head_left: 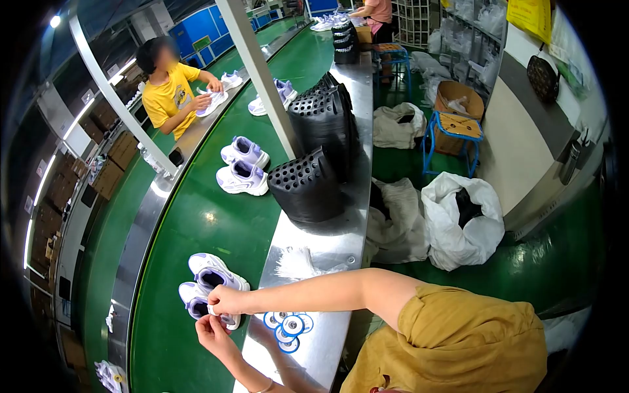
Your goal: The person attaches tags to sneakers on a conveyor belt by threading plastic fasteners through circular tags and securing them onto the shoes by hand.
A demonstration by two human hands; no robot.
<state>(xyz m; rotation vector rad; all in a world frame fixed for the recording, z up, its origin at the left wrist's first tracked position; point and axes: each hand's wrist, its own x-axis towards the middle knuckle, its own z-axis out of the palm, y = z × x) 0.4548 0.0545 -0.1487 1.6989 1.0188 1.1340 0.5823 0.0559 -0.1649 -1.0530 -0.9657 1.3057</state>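
A pair of white and lavender sneakers (213,270) sits on the green conveyor belt in front of me. Just over the nearer shoe's front, my right hand (227,300) has its fingers pinched together. My left hand (215,333) is directly below it, thumb and fingers also closed, fingertips nearly meeting those of the right. A small pale bit shows between the fingertips, too small to name. Beside my forearm, several round white discs with blue rims (288,325) lie on the metal ledge. A bundle of thin white strips (296,263) rests farther along it.
Black perforated bins (306,187) stand on the ledge by a pale post (259,72). More sneakers (242,167) sit along the belt (187,219). Opposite, a person in yellow (171,98) handles a shoe. White sacks (462,219) and a blue-framed stool (455,134) are behind the ledge.
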